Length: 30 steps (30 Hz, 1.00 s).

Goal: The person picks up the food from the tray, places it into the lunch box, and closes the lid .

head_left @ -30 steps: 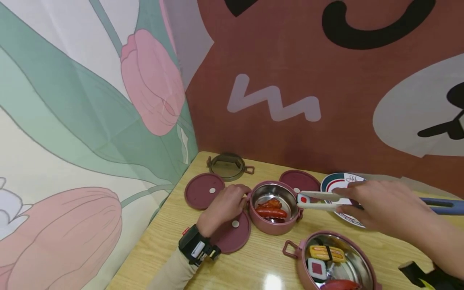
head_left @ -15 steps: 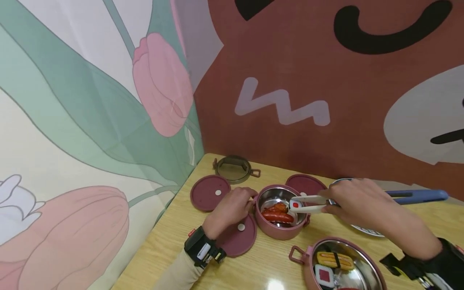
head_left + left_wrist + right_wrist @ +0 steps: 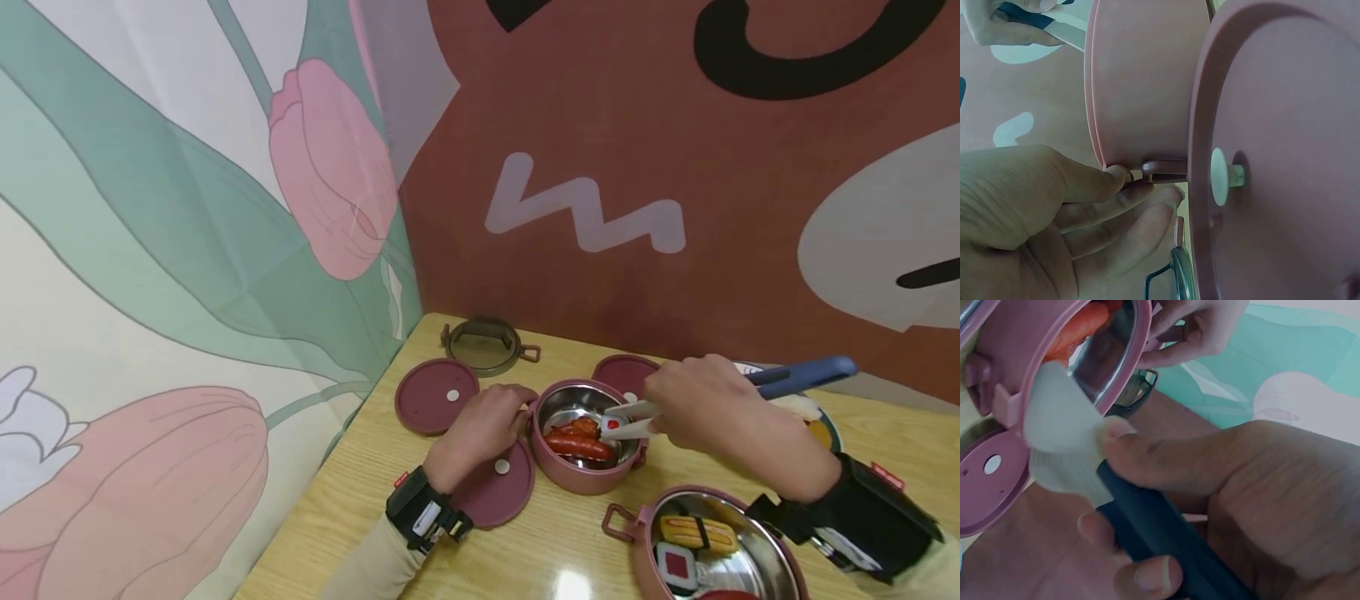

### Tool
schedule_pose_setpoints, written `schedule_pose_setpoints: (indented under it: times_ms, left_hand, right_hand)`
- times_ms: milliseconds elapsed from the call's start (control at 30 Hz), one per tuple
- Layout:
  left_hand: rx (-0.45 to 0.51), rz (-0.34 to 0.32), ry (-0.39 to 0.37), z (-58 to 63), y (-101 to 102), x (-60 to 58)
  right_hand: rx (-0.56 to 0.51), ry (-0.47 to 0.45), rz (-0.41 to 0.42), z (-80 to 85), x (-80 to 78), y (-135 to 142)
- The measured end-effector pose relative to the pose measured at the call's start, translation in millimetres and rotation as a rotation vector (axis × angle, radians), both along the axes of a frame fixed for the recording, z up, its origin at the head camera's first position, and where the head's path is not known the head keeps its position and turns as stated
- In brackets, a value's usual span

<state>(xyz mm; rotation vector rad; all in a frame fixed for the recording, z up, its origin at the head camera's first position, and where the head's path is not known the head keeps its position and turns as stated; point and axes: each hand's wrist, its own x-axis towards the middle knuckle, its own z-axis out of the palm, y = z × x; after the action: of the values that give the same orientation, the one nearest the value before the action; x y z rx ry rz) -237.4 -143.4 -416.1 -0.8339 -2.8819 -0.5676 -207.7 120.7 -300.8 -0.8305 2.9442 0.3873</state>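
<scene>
My left hand [image 3: 476, 429] pinches the side handle [image 3: 1165, 169] of the small pink pot [image 3: 573, 479], fingertips right at the handle in the left wrist view. My right hand [image 3: 708, 408] grips tongs [image 3: 810, 377] with blue handles and white tips, thumb along the top in the right wrist view. The tongs' tips reach into the small pot and hold a toy sushi roll [image 3: 611, 425] with a red centre, beside a red sausage [image 3: 577, 447] and a reddish-brown, drumstick-like piece [image 3: 583, 427]. The tips hide part of the roll.
A larger pink pot [image 3: 641, 558] in front holds a yellow sushi piece [image 3: 699, 533] and another roll [image 3: 677, 569]. Dark red lids [image 3: 420, 396] lie around the small pot, with a glass lid [image 3: 480, 354] at the back. A plate [image 3: 828, 429] is partly behind my right arm.
My right hand has moved left with the tongs, carrying the sushi roll from the small pot's right rim down into it. The left hand keeps its hold on the handle.
</scene>
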Motion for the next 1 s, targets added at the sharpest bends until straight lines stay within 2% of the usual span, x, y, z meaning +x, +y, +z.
schedule_pose_setpoints:
  times_ms: [233,533,767,1000]
  left_hand:
    - [-0.016,-0.001,0.026,0.1,0.0,0.1]
    - [-0.020,-0.005,0.030,-1.6,-1.4,0.7]
    - [-0.016,0.001,0.017,-0.9,-2.4,2.0]
    - [-0.005,-0.025,-0.021,-0.5,2.3,2.8]
  right_hand:
    - [0.048,0.015,-0.020,5.1,2.3,-18.6]
    - [0.052,-0.092,-0.092,7.1,0.3,-27.9]
    - [-0.010,-0.151,-0.147,10.9,4.6,-20.3]
    - [-0.114,-0.172,-0.226,24.7,22.2,8.5]
